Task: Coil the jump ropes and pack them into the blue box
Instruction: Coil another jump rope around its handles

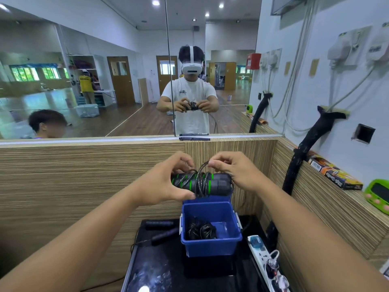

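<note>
So, left hand [168,182]: you've got it wrapped round the left end of the two handles, thumb underneath, fingers curled over the top.
Right hand [237,173]: thumb and forefinger pinch a loop of the cord just above the handles. The rest of the fingers are curled by the right end of the bundle; can't tell if they're actually touching it.
Jump rope [202,183]: two black handles with green rings, held side by side and level. It's up in the air over the far side of the blue box, not touching it.
Cord [199,175]: thin and black, wound several turns round the middle of the handles, with one loop standing up into your right hand.
Blue box [210,244]: open and upright on the black worktop [168,270], toward its far right corner.
Coiled rope [202,229]: a black bundle already lying on the bottom of the box, more to the left side.
Loose rope [162,230]: dark handles lying on the worktop just left of the box near the far left corner, with its cord trailing toward the left edge.
Power strip [267,264]: white, along the right edge of the worktop, with plugs in it.
</note>
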Motion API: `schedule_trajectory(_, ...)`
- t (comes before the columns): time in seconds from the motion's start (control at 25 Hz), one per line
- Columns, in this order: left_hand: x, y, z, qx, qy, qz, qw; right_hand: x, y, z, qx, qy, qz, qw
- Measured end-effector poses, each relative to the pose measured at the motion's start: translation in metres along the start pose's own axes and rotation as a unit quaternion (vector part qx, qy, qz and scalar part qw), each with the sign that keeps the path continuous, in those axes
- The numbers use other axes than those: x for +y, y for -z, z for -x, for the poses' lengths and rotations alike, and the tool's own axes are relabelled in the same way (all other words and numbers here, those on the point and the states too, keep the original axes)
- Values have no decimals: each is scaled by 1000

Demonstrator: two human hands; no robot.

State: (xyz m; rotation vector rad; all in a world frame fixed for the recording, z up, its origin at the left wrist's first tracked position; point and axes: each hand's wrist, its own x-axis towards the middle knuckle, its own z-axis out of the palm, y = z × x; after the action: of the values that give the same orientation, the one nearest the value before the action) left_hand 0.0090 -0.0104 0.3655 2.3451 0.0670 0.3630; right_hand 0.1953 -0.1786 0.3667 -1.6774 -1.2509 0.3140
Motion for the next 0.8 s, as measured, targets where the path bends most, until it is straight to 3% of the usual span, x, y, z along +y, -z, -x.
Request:
schedule_trajectory(0.08, 0, -3, 5, 10, -8, 45, 999, 13, -7, 4, -29, -40, -95, 994)
schedule_trajectory(0.16, 6, -3, 7, 36, -22, 108, 993, 21, -21, 12, -54, -49, -119, 990)
schedule_trajectory(0.24, 14, -4, 2, 59, -24, 135, 989, 27, -41, 18, -26, -69, -129, 989)
schedule_trajectory(0.32, 15, -8, -9, 97, -1, 90, 991, 26, -59, 22, -9, -106, -113, 988)
schedule_trajectory(0.48, -9, -12, -32, 225, 82, -83, 967, 26, -74, 33, -70, -148, 33, 986)
schedule_trajectory(0.56, -21, -11, -35, 183, 112, -226, 950, 22, -68, 35, -75, -121, 124, 982)
schedule_trajectory(0.68, -27, -20, -32, 37, 88, -389, 916, 13, -51, 31, -95, -74, 281, 952)
schedule_trajectory(0.8, -26, -24, -32, -53, 43, -425, 903, 3, -36, 23, -95, -8, 422, 902)
